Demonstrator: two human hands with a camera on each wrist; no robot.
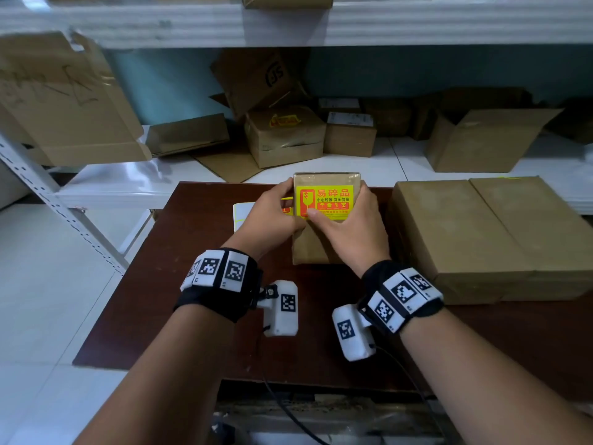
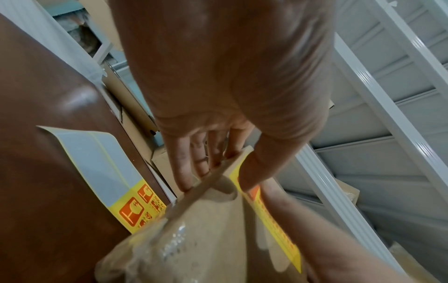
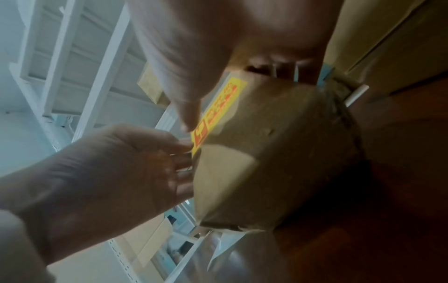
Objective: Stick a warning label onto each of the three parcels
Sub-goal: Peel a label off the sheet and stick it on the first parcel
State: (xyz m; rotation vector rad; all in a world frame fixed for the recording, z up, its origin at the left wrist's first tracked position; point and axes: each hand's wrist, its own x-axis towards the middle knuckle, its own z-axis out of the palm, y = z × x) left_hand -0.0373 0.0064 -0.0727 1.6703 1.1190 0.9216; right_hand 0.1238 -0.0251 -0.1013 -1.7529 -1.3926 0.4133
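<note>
A small brown parcel (image 1: 316, 244) stands in the middle of the dark brown table (image 1: 179, 284). A yellow and red warning label (image 1: 330, 199) lies on its top. My left hand (image 1: 282, 207) grips the parcel's left side, thumb at the label's lower left corner. My right hand (image 1: 349, 215) grips the right side, its thumb pressing the label's near edge. The left wrist view shows the left hand (image 2: 218, 153) with fingers along the parcel (image 2: 206, 229) and thumb on the label (image 2: 266, 216). In the right wrist view, the right hand (image 3: 194, 95) has its thumb on the label (image 3: 218, 107).
Two larger brown parcels (image 1: 449, 236) (image 1: 539, 226) sit side by side on the table's right, bare of labels on top. A label sheet (image 1: 244, 213) lies left of the small parcel. White shelves (image 1: 128, 181) behind hold several cardboard boxes.
</note>
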